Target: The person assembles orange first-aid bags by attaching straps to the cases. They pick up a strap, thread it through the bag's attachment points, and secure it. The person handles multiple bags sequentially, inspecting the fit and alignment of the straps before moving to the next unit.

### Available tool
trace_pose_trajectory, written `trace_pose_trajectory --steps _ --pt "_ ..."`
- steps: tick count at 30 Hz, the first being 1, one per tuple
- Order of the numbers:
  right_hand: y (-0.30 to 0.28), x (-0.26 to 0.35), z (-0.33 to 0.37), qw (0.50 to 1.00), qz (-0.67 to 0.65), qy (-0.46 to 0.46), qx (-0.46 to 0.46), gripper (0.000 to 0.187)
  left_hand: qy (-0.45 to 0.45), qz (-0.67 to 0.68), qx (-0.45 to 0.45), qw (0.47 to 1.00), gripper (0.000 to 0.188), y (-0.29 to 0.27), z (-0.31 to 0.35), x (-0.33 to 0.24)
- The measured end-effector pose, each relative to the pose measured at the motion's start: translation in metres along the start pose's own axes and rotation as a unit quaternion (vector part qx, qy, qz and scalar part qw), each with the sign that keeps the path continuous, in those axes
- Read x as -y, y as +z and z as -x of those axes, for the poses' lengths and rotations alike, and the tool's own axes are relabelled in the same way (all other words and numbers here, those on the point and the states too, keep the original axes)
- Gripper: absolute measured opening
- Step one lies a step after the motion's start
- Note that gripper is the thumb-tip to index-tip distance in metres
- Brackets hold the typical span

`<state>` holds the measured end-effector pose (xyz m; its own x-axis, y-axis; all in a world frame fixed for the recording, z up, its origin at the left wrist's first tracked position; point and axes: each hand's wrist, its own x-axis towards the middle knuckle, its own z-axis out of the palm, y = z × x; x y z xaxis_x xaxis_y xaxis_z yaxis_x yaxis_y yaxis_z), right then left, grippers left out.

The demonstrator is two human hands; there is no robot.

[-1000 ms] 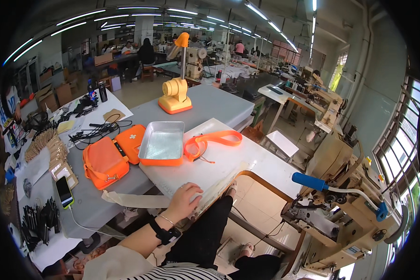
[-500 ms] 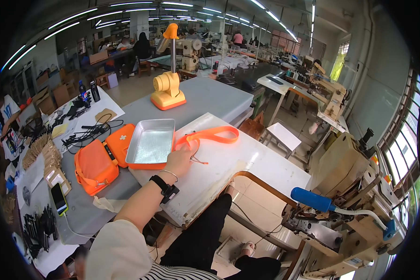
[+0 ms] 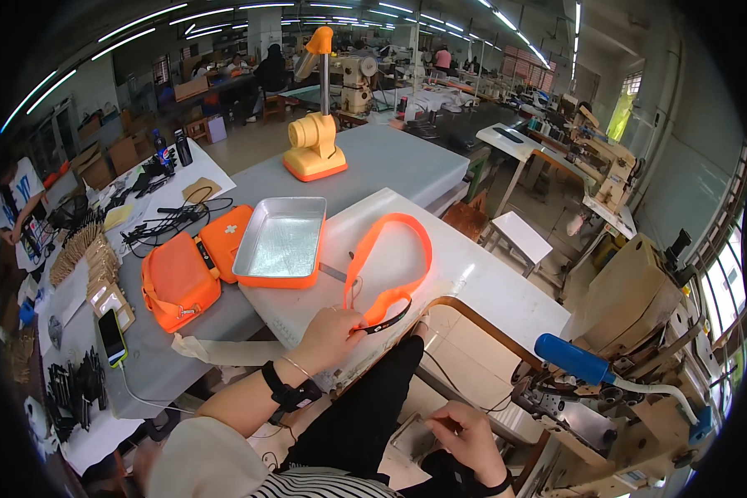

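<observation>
My left hand [image 3: 332,336] is closed on the end of an orange webbing strap [image 3: 424,241] at the near edge of the white tabletop. The strap loops away across the table, and a short black piece [image 3: 390,319] shows on it beside my fingers. My right hand [image 3: 471,436] hangs low above my lap, fingers loosely bent and apart, with nothing visible in it. Left of the strap sits a shallow silver metal tin [image 3: 286,236] with an orange lower part. Beyond it lies an orange pouch [image 3: 183,278] with its cross-marked flap [image 3: 224,236] folded open.
A yellow-orange lamp-like stand [image 3: 315,141] is on the grey table [image 3: 390,158]. A phone [image 3: 112,336], black cables [image 3: 178,217] and two bottles [image 3: 183,148] lie or stand at left. A sewing machine with a blue-gripped lever [image 3: 573,358] stands close at right.
My left hand has drawn the strap's end nearer me, away from the tin, and the strap's loop has spread out. My right hand has come into view at the bottom.
</observation>
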<state>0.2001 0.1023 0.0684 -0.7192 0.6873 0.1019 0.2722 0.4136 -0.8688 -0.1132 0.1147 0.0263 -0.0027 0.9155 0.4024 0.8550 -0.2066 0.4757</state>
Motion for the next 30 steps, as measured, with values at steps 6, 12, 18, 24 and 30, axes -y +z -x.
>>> trace_pose_trajectory --steps 6,12,18,24,30 --pt "0.043 -0.037 -0.054 0.988 0.147 -0.052 0.010 0.022 0.006 -0.064 -0.086 0.994 0.043 -0.031 0.020 0.012" --pt "0.053 -0.025 -0.102 0.970 0.203 -0.121 -0.054 0.032 -0.055 -0.240 -0.211 0.946 0.036 -0.068 0.019 0.070" --pt "0.077 0.003 -0.153 0.953 0.202 -0.219 -0.061 0.040 -0.110 -0.088 -0.155 0.978 0.010 -0.078 0.025 0.116" --pt "0.088 -0.064 -0.177 0.953 0.257 -0.127 -0.102 0.016 -0.136 0.108 -0.375 0.911 0.010 -0.090 0.022 0.106" --pt "0.057 -0.063 -0.179 0.969 0.058 -0.066 -0.232 0.013 -0.038 -0.032 -0.357 0.933 0.014 -0.100 0.038 0.058"
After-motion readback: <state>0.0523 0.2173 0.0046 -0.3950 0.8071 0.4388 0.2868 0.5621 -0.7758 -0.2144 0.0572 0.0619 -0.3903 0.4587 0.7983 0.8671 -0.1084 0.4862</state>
